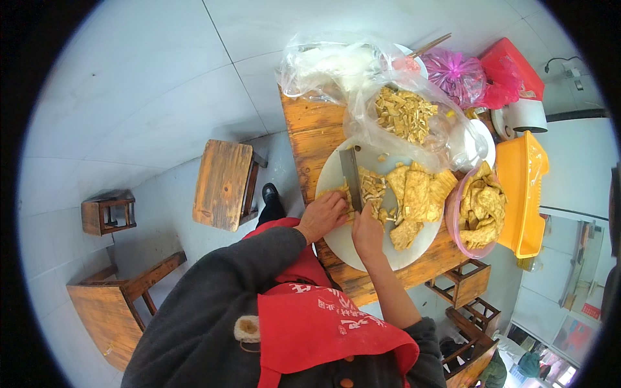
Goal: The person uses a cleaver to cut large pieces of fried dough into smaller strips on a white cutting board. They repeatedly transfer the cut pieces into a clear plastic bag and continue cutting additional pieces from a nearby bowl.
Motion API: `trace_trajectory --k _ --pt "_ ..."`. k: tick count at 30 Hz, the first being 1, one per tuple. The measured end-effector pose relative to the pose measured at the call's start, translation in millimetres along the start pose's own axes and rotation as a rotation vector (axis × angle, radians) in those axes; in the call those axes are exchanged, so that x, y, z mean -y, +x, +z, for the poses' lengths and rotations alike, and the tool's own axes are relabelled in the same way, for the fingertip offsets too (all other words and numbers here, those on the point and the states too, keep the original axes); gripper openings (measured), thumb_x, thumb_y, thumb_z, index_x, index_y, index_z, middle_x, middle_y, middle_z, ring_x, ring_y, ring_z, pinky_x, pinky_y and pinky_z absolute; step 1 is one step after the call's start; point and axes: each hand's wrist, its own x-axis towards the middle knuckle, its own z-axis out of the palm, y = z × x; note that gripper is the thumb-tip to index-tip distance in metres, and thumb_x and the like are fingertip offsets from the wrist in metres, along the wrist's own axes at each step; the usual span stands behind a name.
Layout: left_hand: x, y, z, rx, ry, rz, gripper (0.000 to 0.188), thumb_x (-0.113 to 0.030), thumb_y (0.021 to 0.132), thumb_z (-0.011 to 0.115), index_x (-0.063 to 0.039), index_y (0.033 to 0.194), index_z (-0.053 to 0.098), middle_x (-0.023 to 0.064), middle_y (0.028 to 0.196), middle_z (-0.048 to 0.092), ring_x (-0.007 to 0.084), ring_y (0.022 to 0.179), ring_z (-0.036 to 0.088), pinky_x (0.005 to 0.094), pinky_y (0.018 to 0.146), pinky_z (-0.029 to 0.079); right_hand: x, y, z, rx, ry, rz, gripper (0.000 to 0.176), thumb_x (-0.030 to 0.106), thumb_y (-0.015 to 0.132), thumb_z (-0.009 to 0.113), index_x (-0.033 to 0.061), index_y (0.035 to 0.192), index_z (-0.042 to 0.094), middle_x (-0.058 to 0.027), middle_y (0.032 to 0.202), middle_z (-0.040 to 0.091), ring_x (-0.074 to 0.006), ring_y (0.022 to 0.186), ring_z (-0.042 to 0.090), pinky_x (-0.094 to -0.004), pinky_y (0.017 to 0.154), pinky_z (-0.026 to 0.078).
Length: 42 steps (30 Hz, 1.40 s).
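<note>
A round white cutting board (361, 259) lies on the wooden table before me. My right hand (367, 232) grips a cleaver (350, 177), whose blade stands on edge across the board. Just left of the blade, my left hand (326, 217) presses its curled fingertips on a piece of yellow-brown food (341, 190), which looks like fried tofu skin. Small cut strips (372, 186) are heaped to the blade's right. Larger uncut sheets (419, 191) are stacked on the board's right side. The fingers partly hide the piece under my left hand.
Behind the board, a clear plastic bag (356, 114) holds cut pieces (405, 114). A pink-rimmed bowl (452, 218) of whole sheets and a yellow plastic basket (526, 194) stand at right. Wooden stools (223, 184) are on the floor at left; others (468, 286) stand beyond the table's near right edge.
</note>
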Motion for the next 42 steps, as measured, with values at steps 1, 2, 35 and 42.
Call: trace_trajectory --k 1,2,35,42 --pt "-0.1 0.6 -0.1 0.0 0.005 -0.006 0.032 -0.023 0.08 0.07 -0.005 0.1 0.054 0.0111 0.114 0.054 0.0293 0.105 0.056 0.0359 0.088 0.049 -2.7 -9.9 -2.8 0.068 -0.035 0.064 0.038 0.02 0.097 0.051 -0.0055 0.124 0.042 -0.0273 0.07 0.062 -0.0469 0.067 0.062 -0.0554 0.057 0.046" --pt "-0.1 1.9 0.4 -0.015 0.002 -0.015 0.032 -0.023 0.08 0.07 -0.005 0.101 0.054 0.0112 0.114 0.054 0.0293 0.105 0.056 0.0358 0.088 0.049 -7.7 -27.2 -9.6 0.101 -0.051 0.088 0.039 0.02 0.097 0.051 -0.0053 0.126 0.042 -0.0272 0.07 0.062 -0.0467 0.066 0.062 -0.0552 0.057 0.046" --pt "-13.4 -12.9 -0.7 0.007 -0.031 0.056 0.038 -0.025 0.08 0.07 -0.01 0.113 0.06 0.0049 0.118 0.055 0.0251 0.125 0.047 0.0332 0.101 0.045 -29.6 -72.2 -77.3 0.212 -0.059 0.106 0.026 0.021 0.096 0.054 0.0003 0.108 0.044 -0.0269 0.067 0.061 -0.0482 0.065 0.061 -0.056 0.057 0.048" --pt "-10.0 -16.7 9.1 0.076 -0.074 -0.004 0.036 -0.024 0.082 0.069 -0.009 0.113 0.059 0.0052 0.118 0.055 0.0264 0.125 0.047 0.0343 0.098 0.047 -17.6 3.6 -17.2 0.107 -0.087 0.019 0.027 0.021 0.097 0.053 -0.0009 0.11 0.044 -0.0268 0.067 0.061 -0.0473 0.065 0.062 -0.0558 0.056 0.047"
